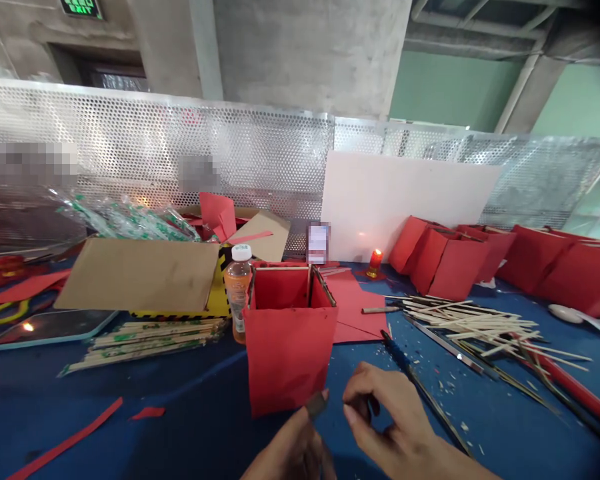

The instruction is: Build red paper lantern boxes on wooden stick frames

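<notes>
On a blue surface (195, 403), a bottle (237, 287) stands behind an open-topped red box (289, 353); thin sticks (473, 323) lie rightward. The box is just beyond the half-curled left hand (294, 448); the right hand (397, 420) curls beside it. Whether either holds anything, I cannot tell.

The left hand (295, 447) and right hand (393, 413) flank an open-topped red box's (291, 360) near side.

"Where is the left hand (297, 443), relative to the red box (291, 357)?"
"Near its lower right corner, on the near side. The thumb is extended; the other fingers are partly hidden."
"And the right hand (387, 417)?"
"To the right of the box, apart from it, with bent fingers."
</notes>
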`<state>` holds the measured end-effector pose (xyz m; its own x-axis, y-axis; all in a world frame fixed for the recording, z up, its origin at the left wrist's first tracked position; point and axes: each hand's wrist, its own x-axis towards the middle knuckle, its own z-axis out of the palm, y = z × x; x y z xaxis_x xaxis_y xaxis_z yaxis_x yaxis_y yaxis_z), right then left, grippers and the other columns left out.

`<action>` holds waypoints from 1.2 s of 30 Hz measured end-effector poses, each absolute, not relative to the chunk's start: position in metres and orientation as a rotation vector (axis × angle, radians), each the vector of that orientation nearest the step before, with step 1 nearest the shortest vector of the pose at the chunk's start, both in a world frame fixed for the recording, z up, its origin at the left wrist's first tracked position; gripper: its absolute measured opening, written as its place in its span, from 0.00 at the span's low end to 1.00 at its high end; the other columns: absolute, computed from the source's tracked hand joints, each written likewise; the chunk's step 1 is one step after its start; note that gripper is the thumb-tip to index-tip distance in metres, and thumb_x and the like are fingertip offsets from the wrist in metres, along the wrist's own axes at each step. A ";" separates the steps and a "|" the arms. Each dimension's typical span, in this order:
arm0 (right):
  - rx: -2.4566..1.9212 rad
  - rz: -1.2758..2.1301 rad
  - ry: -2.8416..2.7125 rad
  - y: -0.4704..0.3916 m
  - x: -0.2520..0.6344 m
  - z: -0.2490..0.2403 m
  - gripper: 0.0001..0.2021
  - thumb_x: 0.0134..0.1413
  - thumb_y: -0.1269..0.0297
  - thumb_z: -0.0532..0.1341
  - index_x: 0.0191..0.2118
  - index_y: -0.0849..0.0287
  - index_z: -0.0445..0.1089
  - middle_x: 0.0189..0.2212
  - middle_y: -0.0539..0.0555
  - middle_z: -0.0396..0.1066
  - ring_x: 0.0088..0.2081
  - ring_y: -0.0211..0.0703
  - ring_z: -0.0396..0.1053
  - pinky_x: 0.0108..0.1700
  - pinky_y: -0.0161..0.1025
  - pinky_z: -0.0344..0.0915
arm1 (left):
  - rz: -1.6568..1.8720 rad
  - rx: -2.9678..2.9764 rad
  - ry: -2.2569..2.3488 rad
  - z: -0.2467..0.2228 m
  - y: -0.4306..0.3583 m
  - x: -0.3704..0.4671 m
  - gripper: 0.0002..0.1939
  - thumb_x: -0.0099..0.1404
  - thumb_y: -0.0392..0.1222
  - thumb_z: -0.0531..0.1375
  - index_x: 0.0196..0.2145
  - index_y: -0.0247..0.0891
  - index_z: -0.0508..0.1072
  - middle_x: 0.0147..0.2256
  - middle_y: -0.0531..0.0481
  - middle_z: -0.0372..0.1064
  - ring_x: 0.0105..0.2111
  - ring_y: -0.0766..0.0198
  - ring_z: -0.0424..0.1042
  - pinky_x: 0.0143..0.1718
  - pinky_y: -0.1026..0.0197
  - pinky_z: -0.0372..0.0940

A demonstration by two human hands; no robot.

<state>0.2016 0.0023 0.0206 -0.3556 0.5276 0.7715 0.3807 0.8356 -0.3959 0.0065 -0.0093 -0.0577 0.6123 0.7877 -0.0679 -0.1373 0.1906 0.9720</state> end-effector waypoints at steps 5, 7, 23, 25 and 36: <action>-0.656 0.259 -1.960 0.001 0.193 0.014 0.09 0.55 0.77 0.57 0.36 0.53 0.64 0.24 0.45 0.69 0.20 0.31 0.64 0.24 0.28 0.59 | 0.653 1.131 0.678 -0.047 -0.007 0.008 0.39 0.58 0.81 0.50 0.29 0.42 0.80 0.21 0.49 0.63 0.22 0.64 0.59 0.27 0.60 0.59; -0.651 0.281 -1.935 0.001 0.190 0.012 0.09 0.54 0.77 0.57 0.35 0.53 0.65 0.24 0.44 0.69 0.20 0.31 0.64 0.24 0.28 0.59 | 0.630 1.152 0.693 -0.045 -0.008 0.008 0.39 0.59 0.80 0.49 0.25 0.41 0.78 0.21 0.49 0.62 0.22 0.64 0.59 0.27 0.61 0.58; -0.736 0.402 -1.866 -0.004 0.186 0.008 0.07 0.51 0.75 0.58 0.30 0.54 0.64 0.17 0.43 0.66 0.16 0.31 0.61 0.21 0.26 0.59 | 0.542 1.275 0.751 -0.051 -0.004 0.016 0.43 0.58 0.82 0.44 0.23 0.39 0.76 0.20 0.50 0.61 0.18 0.68 0.54 0.21 0.63 0.49; -0.737 0.384 -1.863 -0.003 0.186 0.008 0.07 0.50 0.75 0.58 0.29 0.54 0.63 0.17 0.42 0.66 0.16 0.30 0.62 0.21 0.26 0.59 | 0.507 1.286 0.756 -0.041 -0.003 0.018 0.44 0.56 0.84 0.44 0.17 0.39 0.71 0.18 0.50 0.59 0.17 0.68 0.54 0.21 0.62 0.48; -0.747 0.339 -1.877 -0.007 0.187 0.011 0.06 0.51 0.74 0.58 0.31 0.54 0.64 0.17 0.41 0.66 0.16 0.30 0.62 0.22 0.25 0.59 | 0.551 1.334 0.630 -0.069 -0.002 0.008 0.48 0.48 0.87 0.49 0.37 0.40 0.80 0.25 0.48 0.66 0.21 0.66 0.58 0.24 0.62 0.55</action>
